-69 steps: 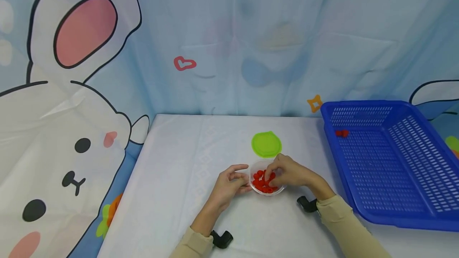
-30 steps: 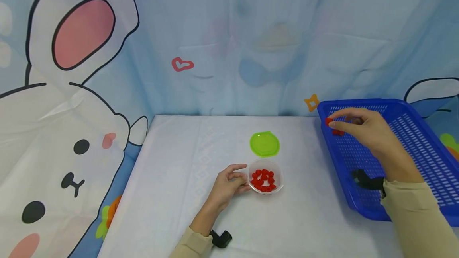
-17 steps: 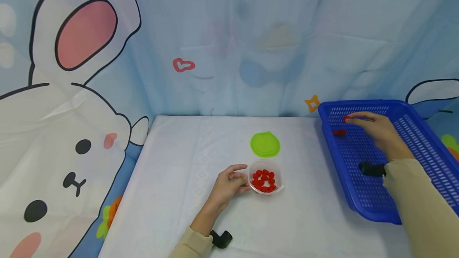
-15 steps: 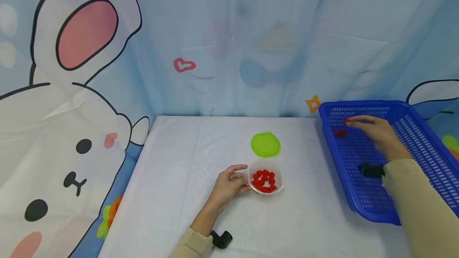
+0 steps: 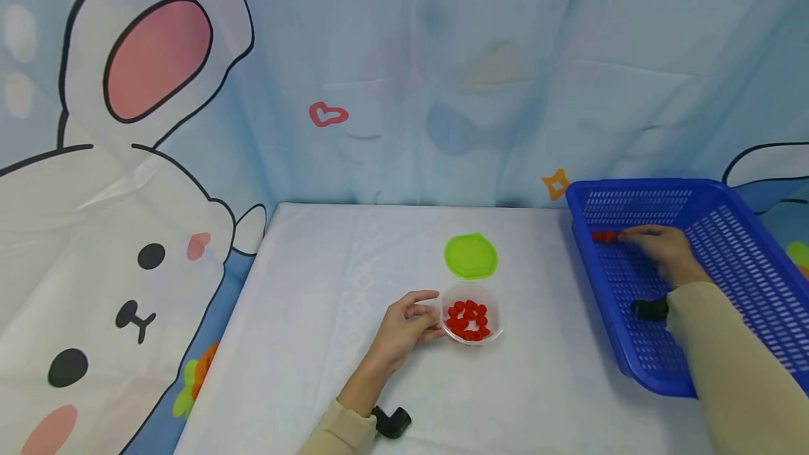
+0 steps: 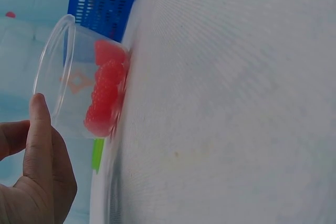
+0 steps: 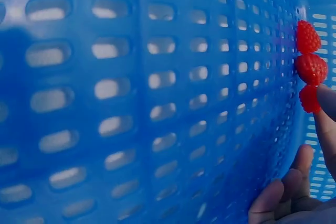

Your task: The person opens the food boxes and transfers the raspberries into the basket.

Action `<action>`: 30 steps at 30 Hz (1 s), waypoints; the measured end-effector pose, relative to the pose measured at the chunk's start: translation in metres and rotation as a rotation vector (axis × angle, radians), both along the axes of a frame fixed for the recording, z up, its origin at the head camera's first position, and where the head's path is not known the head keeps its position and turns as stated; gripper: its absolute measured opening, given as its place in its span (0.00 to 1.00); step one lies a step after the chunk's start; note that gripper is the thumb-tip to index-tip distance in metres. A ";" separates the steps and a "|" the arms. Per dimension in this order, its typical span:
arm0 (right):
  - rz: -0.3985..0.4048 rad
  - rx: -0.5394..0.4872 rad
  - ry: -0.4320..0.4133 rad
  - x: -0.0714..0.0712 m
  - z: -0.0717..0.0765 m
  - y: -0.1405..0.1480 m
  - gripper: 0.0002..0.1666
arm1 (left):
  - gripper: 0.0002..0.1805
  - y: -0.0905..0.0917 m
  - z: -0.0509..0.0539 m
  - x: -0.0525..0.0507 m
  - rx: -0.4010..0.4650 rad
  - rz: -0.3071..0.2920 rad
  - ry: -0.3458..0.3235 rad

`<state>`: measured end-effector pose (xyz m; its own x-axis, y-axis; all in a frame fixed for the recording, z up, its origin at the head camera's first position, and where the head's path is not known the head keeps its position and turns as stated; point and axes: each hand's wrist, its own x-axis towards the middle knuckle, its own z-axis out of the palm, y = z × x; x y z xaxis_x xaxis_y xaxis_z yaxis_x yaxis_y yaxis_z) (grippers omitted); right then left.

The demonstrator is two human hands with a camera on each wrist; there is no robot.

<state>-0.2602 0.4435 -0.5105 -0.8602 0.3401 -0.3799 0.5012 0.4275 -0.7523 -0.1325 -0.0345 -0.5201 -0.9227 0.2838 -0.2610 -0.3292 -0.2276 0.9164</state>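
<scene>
A red berry was pinched by the right grip, in line with two other berries, near the far left corner of the blue basket. The clear cup, well in from the far edge of the bench, was touched by the left grip, fingers loosely apart.

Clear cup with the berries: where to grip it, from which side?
Probably the outer wall of the cup, just under the lip, coming from the right. It stands upright and widens toward the rim, so the lip should limit slipping. The left hand is at its left side; the green lid lies just beyond.
</scene>
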 end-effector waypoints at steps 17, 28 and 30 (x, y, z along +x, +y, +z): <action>0.206 0.011 0.128 0.017 0.057 -0.022 0.46 | 0.20 0.001 -0.001 0.000 0.001 0.004 -0.010; 0.413 0.082 0.359 0.078 0.122 -0.117 0.30 | 0.20 0.001 0.000 0.001 0.005 0.007 -0.007; 0.439 0.076 0.393 0.087 0.122 -0.131 0.25 | 0.21 0.000 0.000 0.001 0.006 0.005 -0.009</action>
<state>-0.1732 0.3124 -0.3884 -0.9978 -0.0658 0.0066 -0.0443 0.5915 -0.8051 -0.1315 -0.0340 -0.5200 -0.9217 0.2810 -0.2673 -0.3360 -0.2346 0.9122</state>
